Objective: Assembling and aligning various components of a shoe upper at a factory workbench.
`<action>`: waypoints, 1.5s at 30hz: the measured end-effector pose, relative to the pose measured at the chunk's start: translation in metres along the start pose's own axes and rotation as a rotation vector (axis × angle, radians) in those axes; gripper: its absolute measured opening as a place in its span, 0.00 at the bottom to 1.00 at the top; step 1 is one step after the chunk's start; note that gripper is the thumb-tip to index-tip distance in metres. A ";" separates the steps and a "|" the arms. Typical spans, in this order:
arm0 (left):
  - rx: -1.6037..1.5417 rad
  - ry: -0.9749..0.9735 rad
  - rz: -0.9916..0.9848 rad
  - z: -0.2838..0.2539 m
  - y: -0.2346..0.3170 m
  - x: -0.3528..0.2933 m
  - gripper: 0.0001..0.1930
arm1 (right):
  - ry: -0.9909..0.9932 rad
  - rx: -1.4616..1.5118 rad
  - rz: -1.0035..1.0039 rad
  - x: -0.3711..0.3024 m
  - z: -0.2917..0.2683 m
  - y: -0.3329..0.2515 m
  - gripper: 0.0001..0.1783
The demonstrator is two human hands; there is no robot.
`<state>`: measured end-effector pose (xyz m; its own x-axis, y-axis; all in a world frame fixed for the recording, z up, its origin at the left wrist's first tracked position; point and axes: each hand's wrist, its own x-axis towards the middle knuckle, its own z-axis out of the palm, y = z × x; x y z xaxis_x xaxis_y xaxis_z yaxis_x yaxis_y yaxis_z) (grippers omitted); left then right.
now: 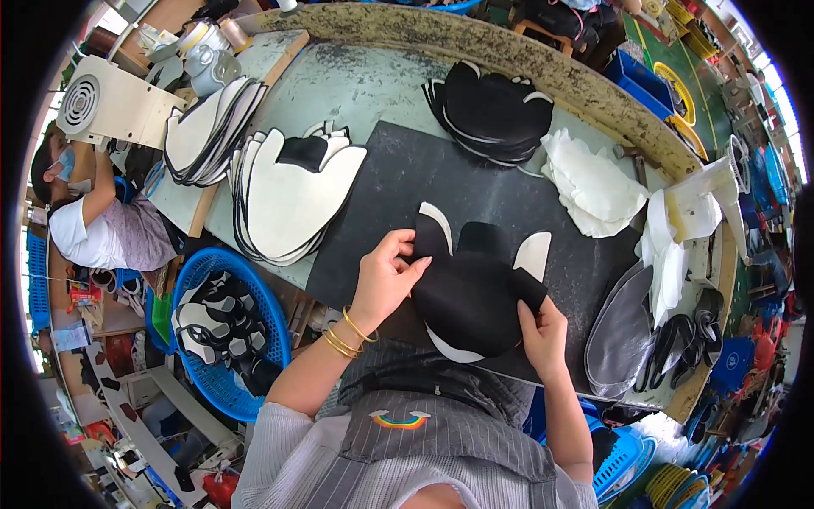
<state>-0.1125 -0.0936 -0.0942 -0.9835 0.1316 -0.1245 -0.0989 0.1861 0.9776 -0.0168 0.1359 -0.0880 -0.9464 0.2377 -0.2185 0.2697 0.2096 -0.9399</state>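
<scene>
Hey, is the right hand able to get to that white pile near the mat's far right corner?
Probably yes, once the right hand frees itself from the black piece: only bare dark mat seems to lie between it and the white pile.

A black lobed piece (471, 293) — white at its right lobe and lower edge — lies over a dark board (390, 182).

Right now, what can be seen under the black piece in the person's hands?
A white strip shows at the lower edge of the black piece; the dark board lies below. What the piece's middle covers cannot be seen, nor whether the white is a separate layer.
</scene>
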 end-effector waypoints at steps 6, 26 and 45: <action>0.044 -0.014 0.006 0.001 -0.005 0.009 0.18 | 0.049 -0.060 -0.090 0.002 0.002 0.005 0.15; 0.797 -0.198 0.696 0.058 0.012 -0.087 0.18 | 0.193 -0.382 -0.316 0.035 -0.017 0.002 0.06; 0.622 -0.327 0.700 0.025 0.031 -0.055 0.36 | -0.435 -0.470 -0.756 0.011 -0.031 -0.010 0.19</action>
<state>-0.0579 -0.0707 -0.0617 -0.6898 0.6517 0.3152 0.6780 0.4289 0.5969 -0.0242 0.1655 -0.0730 -0.8559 -0.4632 0.2299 -0.4782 0.5398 -0.6928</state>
